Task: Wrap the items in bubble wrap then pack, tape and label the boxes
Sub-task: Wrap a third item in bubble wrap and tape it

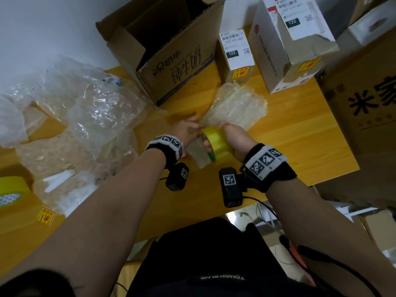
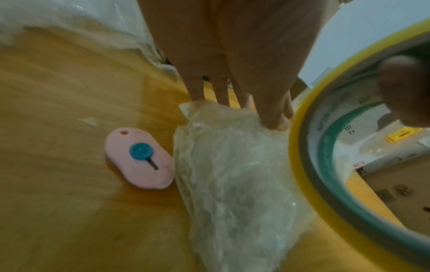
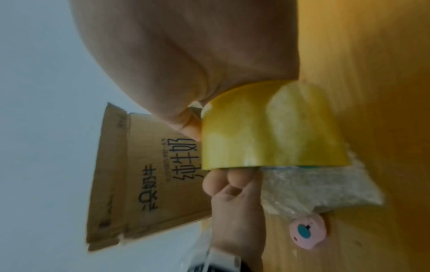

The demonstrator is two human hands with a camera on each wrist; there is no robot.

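A bubble-wrapped bundle (image 1: 234, 105) lies on the wooden table (image 1: 300, 136) in front of me. My right hand (image 1: 232, 136) grips a yellow tape roll (image 1: 217, 144) just above the bundle's near end, with a finger inside the core. In the right wrist view the palm of my right hand (image 3: 186, 55) wraps over the tape roll (image 3: 267, 128). My left hand (image 1: 188, 129) presses straight fingers (image 2: 270, 110) onto the bundle (image 2: 232, 174), right beside the roll (image 2: 302, 156). Whether a tape end is pulled out is hidden.
A pink cutter (image 2: 139, 160) lies just left of the bundle. An open brown box (image 1: 171, 50) stands behind; labelled boxes (image 1: 235, 52) and a large carton (image 1: 364, 93) fill the back right. Loose bubble wrap (image 1: 85, 108), a second tape roll (image 1: 12, 189) and a yellow sticker (image 1: 46, 217) lie left.
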